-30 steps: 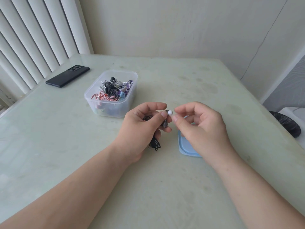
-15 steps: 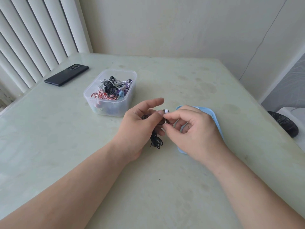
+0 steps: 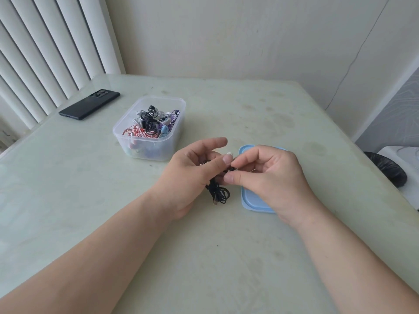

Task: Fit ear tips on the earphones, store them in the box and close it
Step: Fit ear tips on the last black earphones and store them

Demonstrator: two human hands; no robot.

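Observation:
My left hand (image 3: 192, 175) holds a bundle of black wired earphones (image 3: 218, 192) above the table's middle, the coiled cable and plug hanging below the fingers. A white ear tip (image 3: 229, 153) shows at the top of the earbud by my left thumb. My right hand (image 3: 269, 175) pinches the other black earbud between thumb and forefinger, right beside my left thumb. The clear plastic box (image 3: 149, 146), open, stands to the left and behind, with several coiled earphones inside. Its light blue lid (image 3: 249, 200) lies flat under my right hand, partly hidden.
A black phone (image 3: 89, 104) lies at the table's far left near the white vertical blinds (image 3: 45, 53). The pale green table (image 3: 204, 257) ends at a wall behind. A dark object (image 3: 385, 167) sits off the right edge.
My right hand let go of the white ear tip, which now sits on the earbud in my left hand, and moved slightly down onto the second earbud. More of the blue lid shows.

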